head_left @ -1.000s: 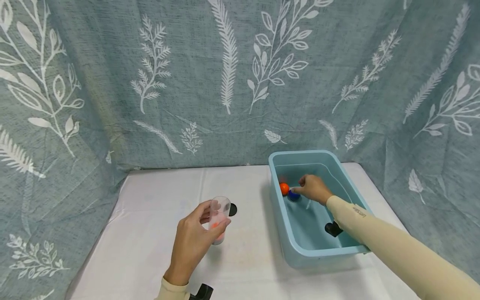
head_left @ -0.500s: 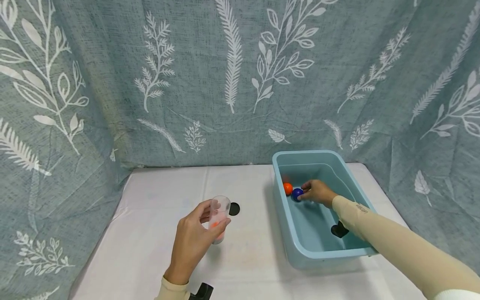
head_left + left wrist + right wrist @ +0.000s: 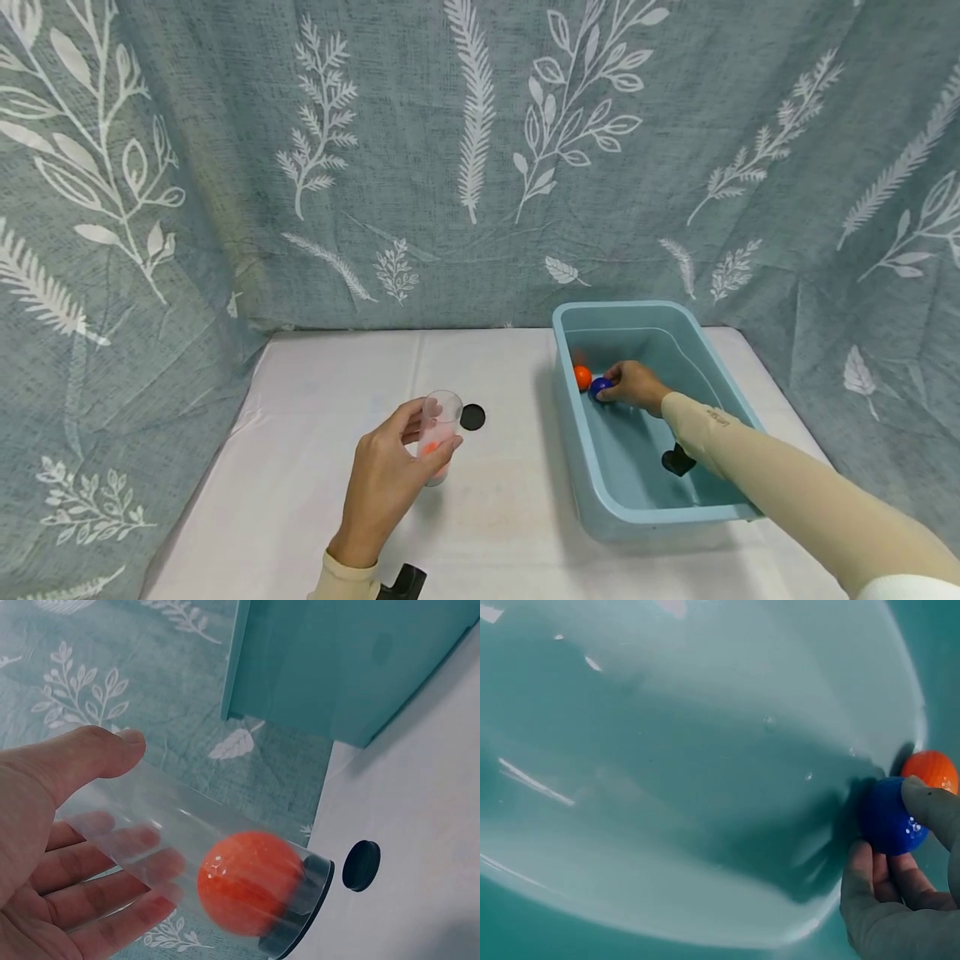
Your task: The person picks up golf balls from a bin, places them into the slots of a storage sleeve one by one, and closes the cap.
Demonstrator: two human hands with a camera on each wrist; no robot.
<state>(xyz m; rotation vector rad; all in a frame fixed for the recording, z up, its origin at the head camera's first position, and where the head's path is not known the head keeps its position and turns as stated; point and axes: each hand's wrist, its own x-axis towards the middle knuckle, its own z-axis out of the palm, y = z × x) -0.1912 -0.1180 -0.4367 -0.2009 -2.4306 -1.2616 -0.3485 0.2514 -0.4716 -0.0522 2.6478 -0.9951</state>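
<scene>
My left hand (image 3: 390, 467) grips a clear plastic tube (image 3: 180, 817) between thumb and fingers, held tilted over the table. Inside the tube, near its black-capped end, lies an orange ball (image 3: 251, 883). My right hand (image 3: 637, 387) reaches down into the blue bin (image 3: 600, 492) and pinches a dark blue ball (image 3: 891, 817) between thumb and fingertips. Just beside it, against the bin's wall, sits another orange ball (image 3: 582, 377), partly hidden behind the blue one in the right wrist view.
A round black cap (image 3: 472, 417) lies on the white-covered table (image 3: 300, 417) right beside the tube. The bin stands on the table's right side. Behind the table hangs a grey-green leaf-patterned curtain (image 3: 420, 167).
My right fingers have closed round the blue ball inside the bin. The left hand holds the tube much as before. The head view has shifted slightly.
</scene>
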